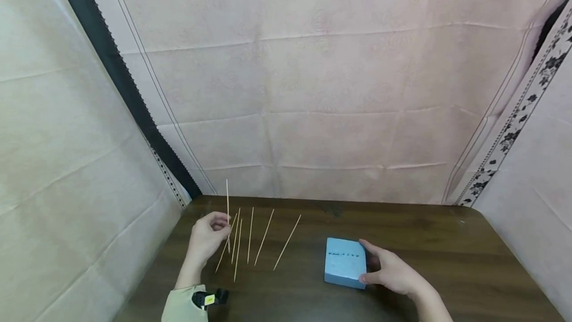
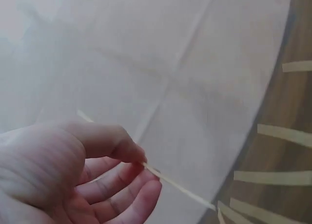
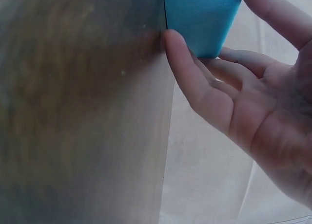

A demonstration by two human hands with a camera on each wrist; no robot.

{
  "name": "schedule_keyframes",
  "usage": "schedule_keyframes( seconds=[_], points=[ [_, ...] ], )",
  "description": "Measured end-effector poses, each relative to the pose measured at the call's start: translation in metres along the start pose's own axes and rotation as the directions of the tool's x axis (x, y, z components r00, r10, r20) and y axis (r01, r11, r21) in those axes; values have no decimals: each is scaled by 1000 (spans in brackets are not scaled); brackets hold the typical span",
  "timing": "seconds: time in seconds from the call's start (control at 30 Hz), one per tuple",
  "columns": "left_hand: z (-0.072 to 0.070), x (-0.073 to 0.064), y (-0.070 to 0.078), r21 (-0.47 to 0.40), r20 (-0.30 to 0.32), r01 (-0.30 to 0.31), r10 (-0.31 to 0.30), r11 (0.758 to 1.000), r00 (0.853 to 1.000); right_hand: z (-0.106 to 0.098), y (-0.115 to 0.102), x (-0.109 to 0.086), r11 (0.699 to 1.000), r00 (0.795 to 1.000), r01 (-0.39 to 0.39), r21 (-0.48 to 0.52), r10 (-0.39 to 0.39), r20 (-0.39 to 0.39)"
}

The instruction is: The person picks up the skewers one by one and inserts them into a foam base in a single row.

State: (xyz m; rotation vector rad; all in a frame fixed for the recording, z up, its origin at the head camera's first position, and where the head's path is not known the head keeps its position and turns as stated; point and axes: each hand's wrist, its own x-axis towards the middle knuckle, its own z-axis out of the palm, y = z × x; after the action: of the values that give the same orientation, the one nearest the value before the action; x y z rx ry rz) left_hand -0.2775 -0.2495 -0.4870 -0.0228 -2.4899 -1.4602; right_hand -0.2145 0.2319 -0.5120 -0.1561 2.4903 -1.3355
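Observation:
At the table's left side, my left hand (image 1: 210, 235) pinches a thin wooden stick (image 1: 227, 195) between thumb and fingers. The held stick stands nearly upright in the head view; the left wrist view shows its lower end (image 2: 187, 190) pointing at other sticks. Several similar sticks (image 1: 250, 235) lie spread in a loose row right of that hand. On the right, my right hand (image 1: 395, 270) holds a light blue box (image 1: 343, 260) by its right side, thumb at the near corner and a finger at the far one. Small dark marks run across the box's top.
The dark wooden table (image 1: 286, 299) has a rounded far edge. Pale cloth (image 1: 335, 88) hangs behind it, with more cloth at the left (image 1: 67, 163) and right. A dark device with a yellow label (image 1: 210, 299) is strapped on the left wrist.

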Motion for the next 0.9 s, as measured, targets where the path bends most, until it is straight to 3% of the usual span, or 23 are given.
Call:
schedule_keyframes(
  seconds=[0.2, 0.4, 0.6, 0.77, 0.9],
  points=[
    [30, -1, 35, -212, 34, -73, 82, 975, 996, 0, -4, -1, 1000, 1000, 18, -2, -18, 9],
    [61, -4, 63, -397, 71, -83, 121, 914, 990, -1, -7, 1, 1000, 1000, -2, -21, 1, -1],
    [97, -18, 88, -518, 134, -71, 164, 852, 977, 0, -5, 1, 1000, 1000, -5, -8, 5, 9],
    [125, -31, 110, -526, 184, -65, 188, 848, 965, -2, -3, 1, 1000, 1000, -4, 20, 3, 21],
    [145, -41, 124, -493, 228, -74, 212, 867, 950, -1, -3, 1, 999, 1000, 1, 40, -2, 24]
  ],
)
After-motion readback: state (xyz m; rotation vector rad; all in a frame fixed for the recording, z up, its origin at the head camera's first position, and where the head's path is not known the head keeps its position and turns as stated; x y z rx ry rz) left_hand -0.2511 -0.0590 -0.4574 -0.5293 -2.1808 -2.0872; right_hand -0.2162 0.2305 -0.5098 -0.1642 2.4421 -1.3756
